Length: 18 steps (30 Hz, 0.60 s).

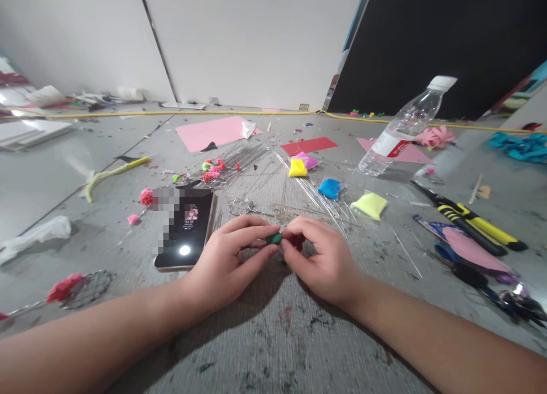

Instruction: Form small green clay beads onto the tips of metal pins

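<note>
A small green lump of what looks like modelling clay [274, 239] is pinched between the thumb and fingers of my left hand [226, 260]. From the other side, the thumb and fingertips of my right hand [327, 260] close in a pinch at the lump's right end. Something dark red [298, 243] shows beneath the curled right fingers; its shape is mostly hidden. Beside my left hand lies a smartphone [200, 226] with its screen lit. Just beyond the fingertips are thin metal wires [320, 197] and a twisted wire piece [245, 207].
Yellow [298, 167], blue [330, 189] and pale yellow [370, 206] packets lie ahead. A plastic bottle [401, 129] leans in view at the right, behind yellow-and-black pliers [474, 220]. Pink paper [211, 133] lies farther back. A wire piece with red decoration [66, 287] lies at left.
</note>
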Each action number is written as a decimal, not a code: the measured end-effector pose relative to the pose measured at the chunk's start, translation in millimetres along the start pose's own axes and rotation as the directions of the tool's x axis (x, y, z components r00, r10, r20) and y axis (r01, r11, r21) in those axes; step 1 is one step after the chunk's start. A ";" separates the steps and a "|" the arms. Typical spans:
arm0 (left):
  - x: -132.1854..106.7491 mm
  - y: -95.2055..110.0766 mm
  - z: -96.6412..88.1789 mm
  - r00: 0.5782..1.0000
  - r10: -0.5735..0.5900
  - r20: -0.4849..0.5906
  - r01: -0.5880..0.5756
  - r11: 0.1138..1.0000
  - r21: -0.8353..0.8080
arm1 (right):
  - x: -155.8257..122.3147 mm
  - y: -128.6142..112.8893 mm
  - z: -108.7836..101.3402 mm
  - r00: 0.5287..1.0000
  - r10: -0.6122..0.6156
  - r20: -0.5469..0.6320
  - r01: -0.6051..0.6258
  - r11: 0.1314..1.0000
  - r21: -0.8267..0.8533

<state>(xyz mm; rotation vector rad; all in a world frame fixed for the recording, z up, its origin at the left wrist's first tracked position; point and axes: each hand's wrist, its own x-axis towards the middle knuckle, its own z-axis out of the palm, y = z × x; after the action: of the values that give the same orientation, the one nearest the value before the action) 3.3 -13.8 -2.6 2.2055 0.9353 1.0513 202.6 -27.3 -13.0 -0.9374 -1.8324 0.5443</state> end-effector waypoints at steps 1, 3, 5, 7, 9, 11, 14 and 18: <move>0.0 -0.2 0.3 1.000 -0.016 -0.006 0.016 1.000 -0.002 | -0.3 0.2 0.2 1.000 0.001 -0.004 -0.001 1.000 -0.003; 0.2 -0.6 0.9 0.999 -0.049 -0.014 0.048 0.999 -0.020 | -0.7 0.6 0.4 1.000 0.010 0.003 -0.010 1.000 -0.006; 0.7 -0.8 1.4 0.998 -0.061 -0.011 0.061 0.998 -0.031 | -0.5 1.1 0.3 1.000 0.017 0.018 -0.017 1.000 -0.002; 1.5 -0.6 1.5 0.998 -0.058 -0.001 0.058 0.998 -0.029 | 0.1 1.8 0.0 0.999 0.018 0.031 -0.018 1.000 0.006; 2.1 -0.2 1.3 0.999 -0.045 0.011 0.045 0.999 -0.024 | 0.8 2.6 -0.3 0.999 0.005 0.041 -0.005 1.000 0.012; 2.5 0.3 0.8 0.999 -0.029 0.024 0.029 1.000 -0.004 | 1.5 2.9 -0.5 0.998 -0.010 0.054 0.010 1.000 0.012; 2.3 1.2 0.3 0.999 -0.032 0.043 0.030 0.998 0.051 | 1.6 2.1 -0.5 0.997 -0.013 0.070 0.013 1.000 0.006; 1.4 2.4 1.6 0.995 -0.096 0.007 0.095 0.993 0.064 | -0.4 3.4 -0.6 0.994 0.105 0.025 -0.106 0.994 0.030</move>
<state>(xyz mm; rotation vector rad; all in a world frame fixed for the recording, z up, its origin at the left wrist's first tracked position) 6.1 -14.4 -1.2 2.1917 1.0728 0.9778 204.5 -25.6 -15.4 -1.0142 -1.7975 0.6499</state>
